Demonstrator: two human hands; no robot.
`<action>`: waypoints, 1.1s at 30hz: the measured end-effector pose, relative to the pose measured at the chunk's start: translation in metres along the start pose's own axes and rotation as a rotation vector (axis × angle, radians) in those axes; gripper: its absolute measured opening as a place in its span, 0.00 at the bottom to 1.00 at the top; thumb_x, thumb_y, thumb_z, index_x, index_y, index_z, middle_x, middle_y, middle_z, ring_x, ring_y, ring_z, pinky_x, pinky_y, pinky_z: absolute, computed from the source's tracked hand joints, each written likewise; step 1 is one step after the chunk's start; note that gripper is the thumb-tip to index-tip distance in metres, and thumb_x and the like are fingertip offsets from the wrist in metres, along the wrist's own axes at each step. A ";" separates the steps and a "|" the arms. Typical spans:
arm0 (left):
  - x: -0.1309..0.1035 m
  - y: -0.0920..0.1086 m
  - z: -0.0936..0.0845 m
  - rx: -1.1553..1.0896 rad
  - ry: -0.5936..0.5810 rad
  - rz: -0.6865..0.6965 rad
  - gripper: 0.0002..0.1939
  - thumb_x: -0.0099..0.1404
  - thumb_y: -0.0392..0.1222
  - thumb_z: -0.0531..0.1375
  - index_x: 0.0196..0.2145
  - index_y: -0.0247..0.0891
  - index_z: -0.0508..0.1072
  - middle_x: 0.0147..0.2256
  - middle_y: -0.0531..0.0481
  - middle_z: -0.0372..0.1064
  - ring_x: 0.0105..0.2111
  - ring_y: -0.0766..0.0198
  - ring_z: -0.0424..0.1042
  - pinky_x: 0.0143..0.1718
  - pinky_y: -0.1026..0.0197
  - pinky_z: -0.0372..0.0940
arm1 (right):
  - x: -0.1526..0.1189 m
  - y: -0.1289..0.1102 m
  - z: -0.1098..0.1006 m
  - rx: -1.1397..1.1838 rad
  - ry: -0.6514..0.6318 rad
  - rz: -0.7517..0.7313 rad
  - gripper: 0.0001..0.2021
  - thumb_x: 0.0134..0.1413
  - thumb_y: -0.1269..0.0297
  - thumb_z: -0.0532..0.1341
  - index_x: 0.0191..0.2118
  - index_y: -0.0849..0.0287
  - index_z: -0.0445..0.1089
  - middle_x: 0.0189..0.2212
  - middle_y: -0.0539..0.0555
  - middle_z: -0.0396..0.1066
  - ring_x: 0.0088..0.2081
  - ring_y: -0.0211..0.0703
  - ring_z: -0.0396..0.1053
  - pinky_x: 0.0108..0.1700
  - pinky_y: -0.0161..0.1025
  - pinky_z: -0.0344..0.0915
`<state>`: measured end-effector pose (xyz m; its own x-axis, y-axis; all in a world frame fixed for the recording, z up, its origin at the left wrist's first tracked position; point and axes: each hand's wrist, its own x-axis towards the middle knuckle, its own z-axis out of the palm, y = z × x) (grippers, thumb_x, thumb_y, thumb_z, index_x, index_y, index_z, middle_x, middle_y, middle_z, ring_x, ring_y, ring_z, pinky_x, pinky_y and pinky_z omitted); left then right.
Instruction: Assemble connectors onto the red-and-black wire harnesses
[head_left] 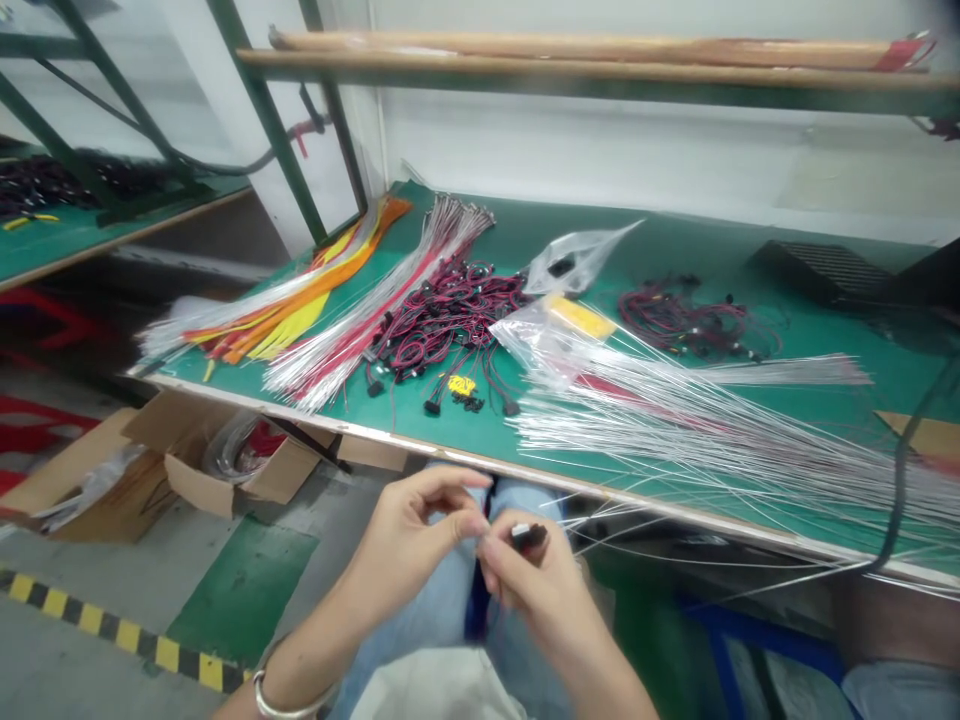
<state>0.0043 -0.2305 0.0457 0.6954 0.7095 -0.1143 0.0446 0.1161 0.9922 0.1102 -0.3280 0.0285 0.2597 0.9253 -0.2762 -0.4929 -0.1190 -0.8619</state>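
Blk/white connector (pixel 528 537) tucked in R hand (pixel 538 580), fingers curled round it, prob. leaving thumb + index free. L hand (pixel 420 530) at R fingertips; can't tell if pinching anything. Red/blk wire pile (pixel 450 310) beyond hands, on bench (pixel 450 432), prob. for easy reach.

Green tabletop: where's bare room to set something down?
Back patch between clear plastic bag and black ridged box; narrow front strip between black block connector and pale table edge. Crowded: centre, tangled red-black cables; right front, long silver wires.
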 end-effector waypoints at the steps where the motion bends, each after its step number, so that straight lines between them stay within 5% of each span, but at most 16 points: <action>1: 0.000 0.000 -0.001 0.030 -0.013 0.018 0.07 0.54 0.36 0.63 0.33 0.35 0.74 0.25 0.52 0.70 0.25 0.70 0.66 0.27 0.69 0.60 | 0.000 -0.003 0.000 -0.032 0.008 -0.001 0.16 0.44 0.55 0.65 0.22 0.63 0.63 0.14 0.48 0.60 0.16 0.28 0.49 0.19 0.29 0.42; 14: 0.014 -0.014 -0.005 0.329 -0.098 0.109 0.06 0.58 0.38 0.60 0.28 0.36 0.76 0.26 0.50 0.69 0.29 0.67 0.66 0.31 0.66 0.58 | 0.015 0.026 -0.018 -0.052 -0.025 0.008 0.20 0.49 0.48 0.61 0.26 0.65 0.64 0.14 0.48 0.59 0.14 0.25 0.44 0.17 0.28 0.40; 20: 0.029 -0.017 -0.008 0.222 -0.206 -0.036 0.06 0.54 0.40 0.63 0.26 0.34 0.77 0.25 0.49 0.69 0.26 0.68 0.64 0.27 0.66 0.56 | 0.023 0.039 -0.030 -0.094 0.058 -0.026 0.24 0.45 0.47 0.63 0.18 0.64 0.59 0.13 0.46 0.53 0.15 0.25 0.46 0.18 0.28 0.42; 25: 0.057 -0.024 -0.018 0.244 -0.365 -0.082 0.09 0.55 0.43 0.61 0.29 0.33 0.75 0.25 0.50 0.69 0.25 0.68 0.65 0.27 0.67 0.59 | 0.032 0.052 -0.039 0.108 0.068 0.131 0.25 0.38 0.43 0.65 0.26 0.62 0.62 0.12 0.44 0.54 0.13 0.25 0.46 0.16 0.26 0.39; 29: 0.124 -0.031 -0.050 0.951 0.000 0.105 0.11 0.62 0.43 0.53 0.34 0.36 0.73 0.32 0.49 0.72 0.31 0.64 0.69 0.33 0.65 0.62 | 0.033 0.047 -0.037 0.194 0.172 0.165 0.24 0.37 0.44 0.67 0.27 0.64 0.65 0.12 0.44 0.55 0.13 0.23 0.45 0.17 0.26 0.37; 33: 0.191 -0.038 -0.084 1.207 0.148 0.115 0.12 0.61 0.35 0.50 0.37 0.35 0.72 0.37 0.43 0.71 0.39 0.55 0.69 0.40 0.57 0.61 | 0.030 0.038 -0.033 0.222 0.304 0.175 0.26 0.30 0.45 0.70 0.25 0.64 0.66 0.12 0.45 0.56 0.14 0.23 0.48 0.17 0.24 0.41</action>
<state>0.0756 -0.0411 -0.0177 0.6543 0.7545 0.0508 0.6803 -0.6166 0.3962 0.1263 -0.3161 -0.0265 0.3731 0.7454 -0.5523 -0.7100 -0.1538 -0.6872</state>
